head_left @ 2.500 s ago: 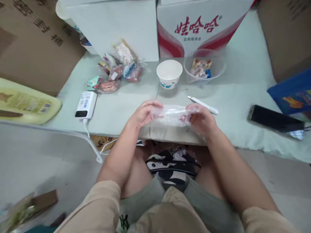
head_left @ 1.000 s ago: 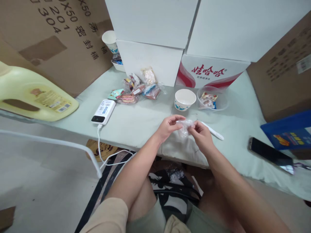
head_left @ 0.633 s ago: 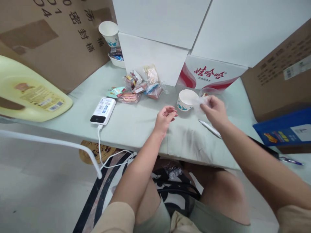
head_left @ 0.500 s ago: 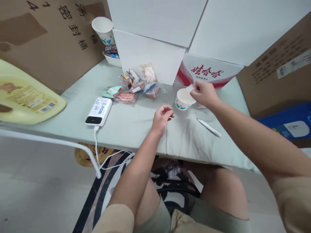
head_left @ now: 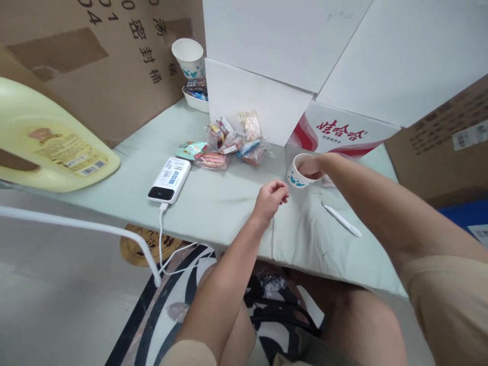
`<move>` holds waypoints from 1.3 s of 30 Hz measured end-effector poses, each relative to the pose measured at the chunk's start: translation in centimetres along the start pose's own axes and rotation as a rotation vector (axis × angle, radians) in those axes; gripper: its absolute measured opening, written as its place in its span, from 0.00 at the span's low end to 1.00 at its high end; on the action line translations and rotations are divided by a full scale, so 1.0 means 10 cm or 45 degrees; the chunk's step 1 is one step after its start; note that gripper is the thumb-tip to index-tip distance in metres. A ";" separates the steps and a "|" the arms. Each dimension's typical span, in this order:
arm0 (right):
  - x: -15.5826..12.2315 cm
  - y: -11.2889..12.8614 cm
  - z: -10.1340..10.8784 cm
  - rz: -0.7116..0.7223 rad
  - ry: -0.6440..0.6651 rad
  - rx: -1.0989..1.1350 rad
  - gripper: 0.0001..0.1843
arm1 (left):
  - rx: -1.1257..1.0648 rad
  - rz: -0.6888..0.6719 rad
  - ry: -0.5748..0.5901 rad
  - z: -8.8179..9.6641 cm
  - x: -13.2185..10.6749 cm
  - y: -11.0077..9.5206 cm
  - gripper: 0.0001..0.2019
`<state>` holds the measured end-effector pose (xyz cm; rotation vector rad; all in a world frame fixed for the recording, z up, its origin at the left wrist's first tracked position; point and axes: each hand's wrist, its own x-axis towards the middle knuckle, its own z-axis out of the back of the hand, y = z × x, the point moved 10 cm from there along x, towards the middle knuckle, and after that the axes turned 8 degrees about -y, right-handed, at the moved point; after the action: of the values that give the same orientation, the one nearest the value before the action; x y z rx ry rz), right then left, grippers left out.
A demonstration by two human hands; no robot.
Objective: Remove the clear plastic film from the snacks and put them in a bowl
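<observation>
My right hand (head_left: 310, 165) reaches down into a white paper cup (head_left: 297, 178) with a blue leaf print. The cup's wall hides the fingertips, so whether they grip anything does not show. Just left of the cup, my left hand (head_left: 272, 197) hovers over the cloth-covered table, its fingers curled in against the thumb. No object shows in it. A slim white pen-like tool (head_left: 341, 219) lies on the cloth below the right forearm. Behind the cup, partly hidden by my right arm, is a clear plastic piece (head_left: 328, 181).
Several wrapped snacks (head_left: 232, 142) lie in a heap left of the cup. A white power bank (head_left: 170, 179) with a cable sits further left, beside a large yellow jug (head_left: 57, 137). White boxes (head_left: 255, 101) wall off the back. Another paper cup (head_left: 188, 57) stands back left.
My right hand has gone from above the cup's rim, where it pinched something whitish, down into the cup. My left hand stays curled beside it. The whole view has shifted.
</observation>
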<state>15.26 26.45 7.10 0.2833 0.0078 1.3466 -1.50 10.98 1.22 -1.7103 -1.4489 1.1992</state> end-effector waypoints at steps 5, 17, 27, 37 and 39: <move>-0.13 0.25 0.01 0.047 0.347 -0.382 0.07 | 0.025 -0.024 0.031 -0.04 -0.02 0.00 0.04; -0.61 1.88 -0.37 0.972 -0.026 -0.217 0.19 | -0.214 -0.138 -0.386 0.51 -0.14 -0.11 0.06; -0.36 2.06 -0.64 1.114 0.069 -0.455 0.18 | -0.307 -0.035 -0.379 0.49 -0.01 -0.16 0.08; -0.51 1.85 -0.14 1.048 -0.019 -0.260 0.21 | -0.346 -0.065 -0.433 0.62 -0.06 -0.20 0.09; -0.64 1.70 -0.05 1.053 -0.084 -0.177 0.21 | -0.362 -0.077 -0.450 0.64 -0.07 -0.22 0.09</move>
<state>-2.61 23.70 9.15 0.2181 -0.2847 2.1451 -8.24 10.13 0.57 -1.6768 -1.9482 1.3652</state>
